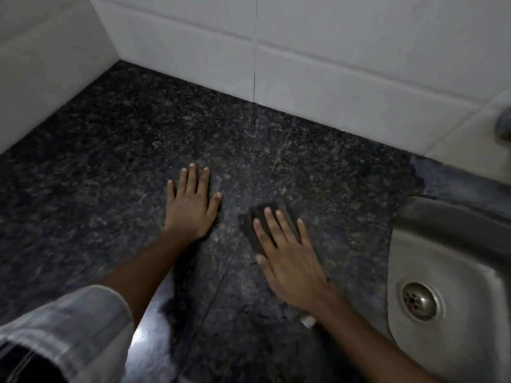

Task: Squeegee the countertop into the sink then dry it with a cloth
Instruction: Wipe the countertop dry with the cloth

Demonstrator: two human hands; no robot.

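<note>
The dark speckled granite countertop (116, 150) fills most of the view. My left hand (192, 205) lies flat on it with fingers spread and holds nothing. My right hand (287, 258) presses flat on a dark folded cloth (265, 211), whose far edge shows beyond my fingertips. A pale corner of the cloth (308, 320) pokes out by my wrist. The steel sink (456, 244) sits to the right, a short way from my right hand, with its round drain (419, 301) visible. No squeegee is in view.
White tiled walls (345, 64) close off the back and the left side of the counter. Part of a metal tap (503, 123) shows at the right edge. My grey sleeve (69, 333) covers the lower left corner.
</note>
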